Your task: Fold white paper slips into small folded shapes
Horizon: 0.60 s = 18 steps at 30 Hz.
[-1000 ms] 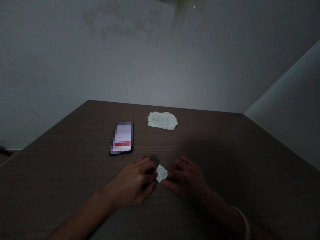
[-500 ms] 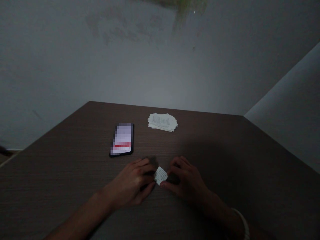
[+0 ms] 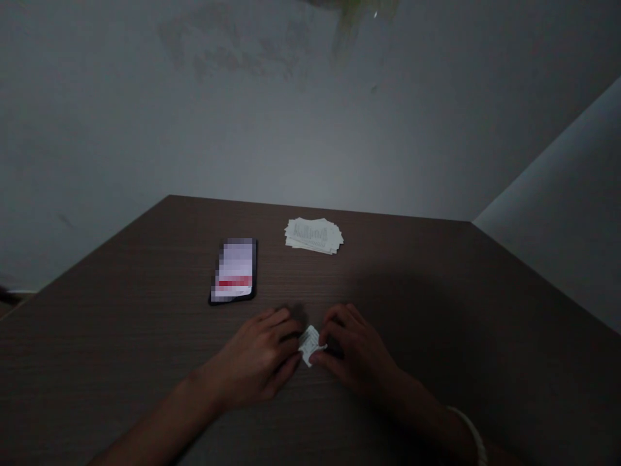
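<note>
A small folded white paper slip (image 3: 309, 345) sits between my two hands, just above the dark wood-grain table (image 3: 145, 323). My left hand (image 3: 257, 361) pinches its left side with the fingertips. My right hand (image 3: 353, 349) grips its right side, with the thumb and fingers partly covering it. Printed lines show on the slip, and its lower part is crumpled. A white bead bracelet (image 3: 468, 432) circles my right wrist.
A smartphone (image 3: 233, 270) with a pixelated screen lies face up on the table, ahead and left of my hands. Farther back sits a loose stack of printed paper slips (image 3: 314, 235). Grey walls (image 3: 310, 129) meet behind the table.
My right hand has moved in over the slip's right side, covering more of it. The slip looks narrower and more folded. The phone and stack have only shifted slightly in view.
</note>
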Available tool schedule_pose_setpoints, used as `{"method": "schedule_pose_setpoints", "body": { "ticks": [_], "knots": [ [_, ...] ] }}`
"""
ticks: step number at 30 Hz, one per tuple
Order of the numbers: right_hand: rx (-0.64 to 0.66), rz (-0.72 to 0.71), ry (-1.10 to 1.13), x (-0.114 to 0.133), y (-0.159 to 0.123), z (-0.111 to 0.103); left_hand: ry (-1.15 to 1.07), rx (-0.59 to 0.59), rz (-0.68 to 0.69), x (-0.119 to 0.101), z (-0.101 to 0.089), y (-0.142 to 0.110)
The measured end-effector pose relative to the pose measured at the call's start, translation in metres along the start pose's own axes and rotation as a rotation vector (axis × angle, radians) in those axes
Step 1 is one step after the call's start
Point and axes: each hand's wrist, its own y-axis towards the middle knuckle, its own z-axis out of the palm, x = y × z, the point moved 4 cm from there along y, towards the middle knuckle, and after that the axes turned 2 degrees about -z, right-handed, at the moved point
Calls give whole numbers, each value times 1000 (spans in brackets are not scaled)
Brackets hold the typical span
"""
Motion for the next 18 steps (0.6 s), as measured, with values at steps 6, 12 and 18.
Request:
{"method": "schedule_pose_setpoints", "body": {
  "ticks": [6, 12, 18],
  "knots": [
    [-43, 28, 68, -3, 0, 3, -47, -44, -60, 4, 5, 1],
    [-82, 27, 97, -3, 2, 3, -212, -90, -193, 6, 3, 2],
    [-172, -32, 117, -5, -1, 1, -417, -182, -268, 13, 9, -1]
  ]
}}
